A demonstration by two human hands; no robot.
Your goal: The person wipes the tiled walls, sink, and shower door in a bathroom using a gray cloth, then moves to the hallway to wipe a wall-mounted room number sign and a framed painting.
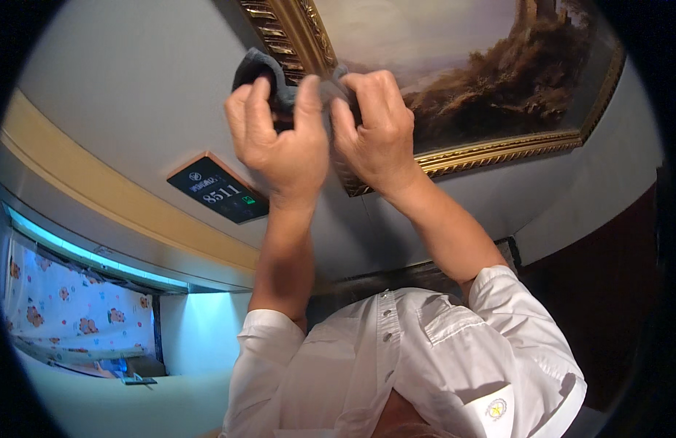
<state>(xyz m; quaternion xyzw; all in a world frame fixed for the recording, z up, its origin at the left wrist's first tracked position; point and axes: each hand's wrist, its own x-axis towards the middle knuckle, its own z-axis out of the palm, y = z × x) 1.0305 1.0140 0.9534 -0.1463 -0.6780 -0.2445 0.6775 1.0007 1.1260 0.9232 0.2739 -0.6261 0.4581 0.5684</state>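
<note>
My left hand (286,145) holds a folded dark grey cloth (257,61) against the left side of an ornate gilded picture frame (272,27). Its fingers are bent into the cloth, and the thumb is raised and a little blurred. My right hand (379,128) is close beside it, over the lower left of the framed landscape painting (453,98). Grey cloth also shows at its curled fingertips, mostly hidden by the fingers. Whether this is the same piece of cloth cannot be seen.
A dark sign (217,189) bearing writing is mounted on the pale wall (124,87) below my left hand. A beige trim band (124,191) curves along the left. Beyond it, a printed curtain (80,306) covers an opening. Dark flooring (584,306) lies at the right.
</note>
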